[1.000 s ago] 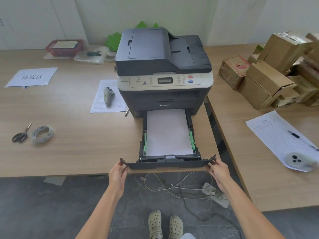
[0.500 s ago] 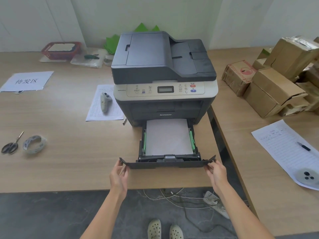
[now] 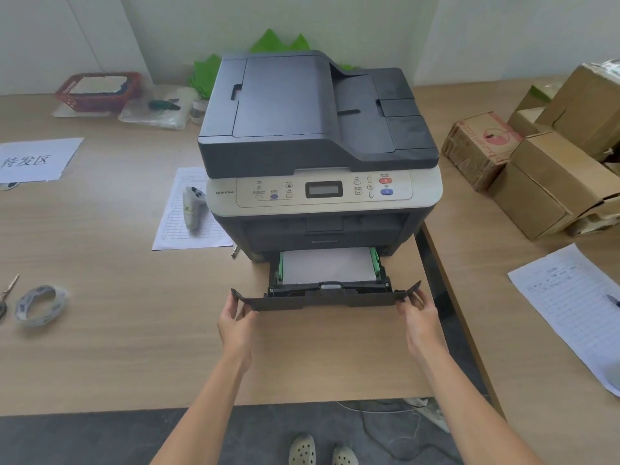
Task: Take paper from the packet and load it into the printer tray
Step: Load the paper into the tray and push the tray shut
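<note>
My left hand (image 3: pixel 236 322) pinching the left end of the printer tray (image 3: pixel 322 299) front, my right hand (image 3: pixel 417 317) clamped on its right end, tray partly out at frame centre, white paper (image 3: pixel 327 265) inside, printer (image 3: pixel 318 156) above

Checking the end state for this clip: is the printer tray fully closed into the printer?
No. The printer tray sticks out of the printer, white paper showing inside, with the left hand and right hand gripping its front panel ends.

Scissors (image 3: pixel 6 295) cut by left frame edge; paper (image 3: pixel 327 265) mostly hidden inside printer (image 3: pixel 318 156); control-panel labels illegible.
</note>
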`<state>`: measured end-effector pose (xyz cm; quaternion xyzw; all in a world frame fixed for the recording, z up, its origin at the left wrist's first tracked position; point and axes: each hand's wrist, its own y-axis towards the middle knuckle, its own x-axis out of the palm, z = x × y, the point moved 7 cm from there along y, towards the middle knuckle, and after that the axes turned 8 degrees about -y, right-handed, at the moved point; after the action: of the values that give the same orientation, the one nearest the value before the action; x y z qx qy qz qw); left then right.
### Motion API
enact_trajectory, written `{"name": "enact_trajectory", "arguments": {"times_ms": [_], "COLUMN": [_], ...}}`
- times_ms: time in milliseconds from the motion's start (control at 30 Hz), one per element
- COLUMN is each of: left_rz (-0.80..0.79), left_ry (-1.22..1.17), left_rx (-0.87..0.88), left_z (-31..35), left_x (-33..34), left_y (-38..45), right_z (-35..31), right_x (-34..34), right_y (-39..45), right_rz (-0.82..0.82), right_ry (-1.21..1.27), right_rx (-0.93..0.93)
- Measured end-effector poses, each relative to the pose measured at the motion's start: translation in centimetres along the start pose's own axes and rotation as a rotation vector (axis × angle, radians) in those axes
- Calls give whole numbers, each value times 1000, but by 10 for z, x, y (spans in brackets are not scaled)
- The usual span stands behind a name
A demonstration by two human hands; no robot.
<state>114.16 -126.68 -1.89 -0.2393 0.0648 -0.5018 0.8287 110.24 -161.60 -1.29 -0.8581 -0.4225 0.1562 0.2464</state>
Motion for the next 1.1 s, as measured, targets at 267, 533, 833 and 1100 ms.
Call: {"name": "enact_trajectory", "arguments": {"times_ms": [267, 533, 833, 1100], "left_rz": [-15, -73, -167, -187], "left_ry": [22, 54, 34, 51], "left_rx": [14, 11, 72, 61], "left_z": [16, 20, 37, 37], "left_x": [27, 44, 62, 59], "left_y": [39, 59, 75, 80], "right_z": [-24, -34, -50, -49], "right_x": [26, 35, 53, 52], "right_y": [32, 60, 76, 77], "right_rz": [-45, -64, -84, -83], "right_ry": [5, -64, -101, -209], "right_rx": [10, 37, 14, -4]}}
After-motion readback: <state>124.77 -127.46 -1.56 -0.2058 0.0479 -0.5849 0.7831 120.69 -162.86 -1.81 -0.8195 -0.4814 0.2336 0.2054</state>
